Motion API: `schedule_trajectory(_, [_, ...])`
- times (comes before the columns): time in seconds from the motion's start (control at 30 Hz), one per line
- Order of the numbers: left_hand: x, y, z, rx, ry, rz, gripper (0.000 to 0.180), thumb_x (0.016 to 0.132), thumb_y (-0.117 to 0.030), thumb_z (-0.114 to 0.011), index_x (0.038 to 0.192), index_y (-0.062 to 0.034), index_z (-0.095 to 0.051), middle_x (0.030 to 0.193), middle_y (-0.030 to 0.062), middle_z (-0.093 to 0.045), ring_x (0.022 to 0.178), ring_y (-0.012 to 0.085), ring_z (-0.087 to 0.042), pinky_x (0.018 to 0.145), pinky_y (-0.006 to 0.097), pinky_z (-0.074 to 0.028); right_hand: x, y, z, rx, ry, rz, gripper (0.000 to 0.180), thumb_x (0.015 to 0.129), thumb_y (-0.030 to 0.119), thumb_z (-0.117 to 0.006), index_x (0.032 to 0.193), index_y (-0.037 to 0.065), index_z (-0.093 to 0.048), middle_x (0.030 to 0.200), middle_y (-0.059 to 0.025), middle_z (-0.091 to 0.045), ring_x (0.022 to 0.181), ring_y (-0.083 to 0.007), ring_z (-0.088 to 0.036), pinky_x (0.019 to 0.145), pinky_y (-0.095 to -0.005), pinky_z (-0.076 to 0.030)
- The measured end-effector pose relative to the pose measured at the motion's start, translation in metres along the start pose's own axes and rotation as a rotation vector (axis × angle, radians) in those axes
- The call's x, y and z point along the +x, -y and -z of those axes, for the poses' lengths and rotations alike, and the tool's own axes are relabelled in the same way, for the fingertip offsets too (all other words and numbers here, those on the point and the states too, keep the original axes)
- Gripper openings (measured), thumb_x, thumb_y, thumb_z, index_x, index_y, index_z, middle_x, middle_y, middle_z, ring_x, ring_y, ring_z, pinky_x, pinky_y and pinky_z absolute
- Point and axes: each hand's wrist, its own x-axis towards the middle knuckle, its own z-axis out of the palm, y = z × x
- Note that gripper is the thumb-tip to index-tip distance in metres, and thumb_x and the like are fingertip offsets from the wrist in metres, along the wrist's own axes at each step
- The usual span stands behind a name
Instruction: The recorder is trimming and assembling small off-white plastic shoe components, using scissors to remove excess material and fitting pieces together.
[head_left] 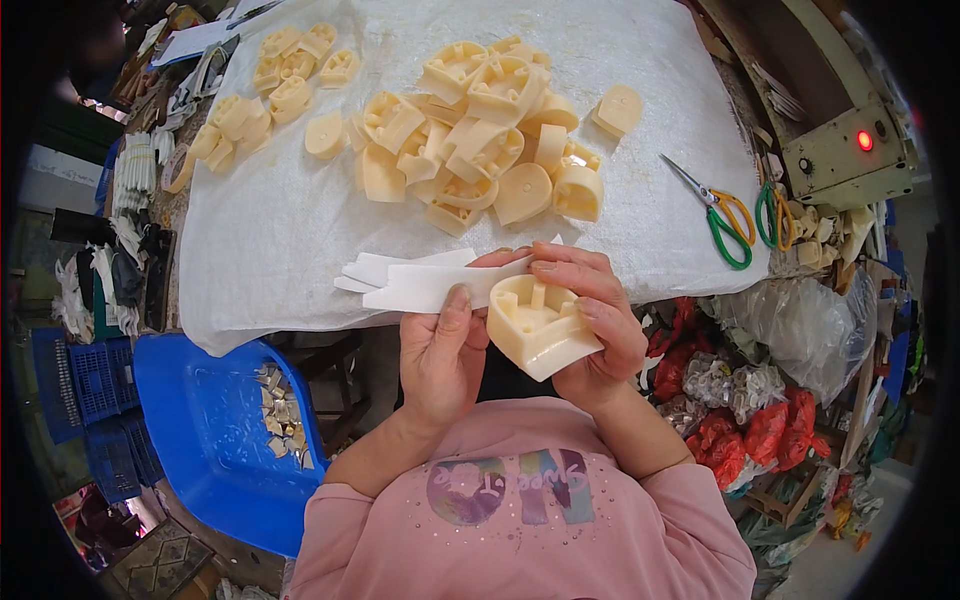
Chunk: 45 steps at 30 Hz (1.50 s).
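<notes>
My left hand (445, 350) pinches several white notched strips (425, 286) between thumb and fingers, in front of my chest at the table's near edge. My right hand (598, 315) is closed round a cream plastic shoe heel (540, 322). Its hollow, ribbed side faces up and its smooth curved wall faces me. The right fingertips also meet the right end of the strips, just behind the heel. Beyond my hands lies a pile of similar cream heels (525, 190) on the white table cover (290, 215).
More heels (240, 120) lie at the far left. Scissors with green and orange handles (722, 215) rest at the right, near a machine box with a red light (850, 155). Lower left stands a blue tub (215, 430) holding small shiny pieces. Plastic bags (740, 400) crowd the lower right.
</notes>
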Motion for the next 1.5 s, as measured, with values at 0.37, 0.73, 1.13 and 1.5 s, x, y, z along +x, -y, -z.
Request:
schedule_trajectory(0.37, [-0.001, -0.001, -0.006, 0.044, -0.003, -0.005, 0.042, 0.1, -0.02, -0.035, 0.129, 0.0087, -0.04, 0.131, 0.02, -0.048, 0.118, 0.0246, -0.052, 0.099, 0.037, -0.044, -0.001, -0.004, 0.0, -0.049, 0.016, -0.008, 0.044, 0.078, -0.011, -0.051, 0.116, 0.01, -0.044, 0.111, -0.0192, -0.061, 0.099, -0.0385, -0.06, 0.082, -0.045, -0.049])
schedule_trajectory(0.73, [-0.006, -0.003, -0.011, 0.278, -0.032, -0.034, 0.045, 0.1, -0.025, -0.034, 0.131, 0.0071, -0.037, 0.129, 0.0194, -0.049, 0.119, 0.0262, -0.05, 0.101, 0.039, -0.041, 0.001, -0.003, -0.004, -0.196, -0.038, 0.108, 0.045, 0.075, -0.009, -0.056, 0.115, 0.008, -0.045, 0.107, -0.0161, -0.062, 0.085, -0.0326, -0.057, 0.074, -0.0407, -0.048])
schedule_trajectory(1.13, [-0.003, -0.013, 0.009, 0.538, -0.214, -0.245, 0.029, 0.098, -0.012, -0.046, 0.111, 0.011, -0.058, 0.102, 0.0168, -0.065, 0.091, 0.0198, -0.064, 0.082, 0.028, -0.052, 0.008, 0.01, 0.014, -0.503, 0.172, -0.019, 0.038, 0.063, 0.004, -0.067, 0.097, 0.016, -0.056, 0.095, -0.0056, -0.062, 0.081, -0.0246, -0.049, 0.075, -0.0423, -0.032])
schedule_trajectory(1.5, [-0.012, 0.0, 0.012, 0.714, -0.154, -0.062, 0.026, 0.095, -0.009, -0.051, 0.11, 0.01, -0.06, 0.101, 0.0148, -0.065, 0.092, 0.018, -0.062, 0.082, 0.03, -0.053, 0.017, 0.023, 0.026, -0.639, 0.598, -0.193, 0.038, 0.062, 0.004, -0.061, 0.097, 0.019, -0.057, 0.076, -0.005, -0.041, 0.075, -0.0236, -0.043, 0.069, -0.0417, -0.024])
